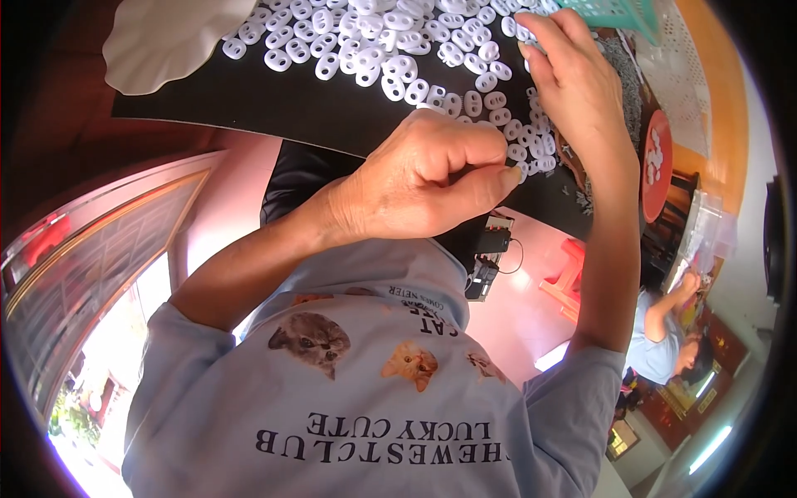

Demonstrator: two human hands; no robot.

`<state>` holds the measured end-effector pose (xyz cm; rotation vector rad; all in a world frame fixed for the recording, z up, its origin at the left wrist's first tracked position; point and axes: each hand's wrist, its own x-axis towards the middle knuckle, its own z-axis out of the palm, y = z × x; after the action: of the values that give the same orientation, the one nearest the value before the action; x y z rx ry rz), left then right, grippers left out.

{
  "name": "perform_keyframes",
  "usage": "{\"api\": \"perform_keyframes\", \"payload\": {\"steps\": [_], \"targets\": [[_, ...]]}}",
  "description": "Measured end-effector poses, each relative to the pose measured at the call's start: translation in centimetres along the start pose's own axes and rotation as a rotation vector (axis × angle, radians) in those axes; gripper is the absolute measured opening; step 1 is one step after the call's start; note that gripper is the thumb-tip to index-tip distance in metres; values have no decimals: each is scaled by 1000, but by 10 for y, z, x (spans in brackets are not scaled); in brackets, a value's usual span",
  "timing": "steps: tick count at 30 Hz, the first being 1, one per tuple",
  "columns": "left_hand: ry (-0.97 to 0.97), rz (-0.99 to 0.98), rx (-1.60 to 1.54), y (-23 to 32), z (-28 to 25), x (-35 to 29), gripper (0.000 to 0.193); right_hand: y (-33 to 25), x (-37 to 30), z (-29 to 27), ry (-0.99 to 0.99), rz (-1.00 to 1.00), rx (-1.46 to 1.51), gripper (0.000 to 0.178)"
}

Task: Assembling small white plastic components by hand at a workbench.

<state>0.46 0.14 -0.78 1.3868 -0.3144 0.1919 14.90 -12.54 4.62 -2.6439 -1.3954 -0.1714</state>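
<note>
Small white oval plastic pieces, each with two holes, lie heaped and scattered over a black tabletop. My left hand is closed in a fist above the table's near edge, its thumb lying along the curled fingers. Whatever it may hold is hidden. Further right, my right hand reaches down among the white pieces at the far right of the spread. Its thumb and index finger are bent and apart, with a white piece showing between their tips. Several more pieces lie between the two hands.
A white scalloped dish stands at the far left and a teal basket at the far right. Grey bits lie past my right wrist, near a red plate. Below are a red stool and a black device with a cable. Another person sits at right.
</note>
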Motion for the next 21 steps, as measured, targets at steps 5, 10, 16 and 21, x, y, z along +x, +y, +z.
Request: {"api": "perform_keyframes", "payload": {"steps": [5, 10, 16, 21], "targets": [[-3, 19, 35, -1, 0, 0, 33, -15, -6, 5, 90, -206, 294, 23], [17, 23, 32, -1, 0, 0, 32, -25, 2, 9, 23, -209, 221, 22], [-8, 31, 20, 0, 0, 0, 32, -4, 0, 4, 41, -95, 182, 17], [-7, 57, 49, -1, -2, 0, 31, 7, -11, 2, -21, -55, 144, 17]]}}
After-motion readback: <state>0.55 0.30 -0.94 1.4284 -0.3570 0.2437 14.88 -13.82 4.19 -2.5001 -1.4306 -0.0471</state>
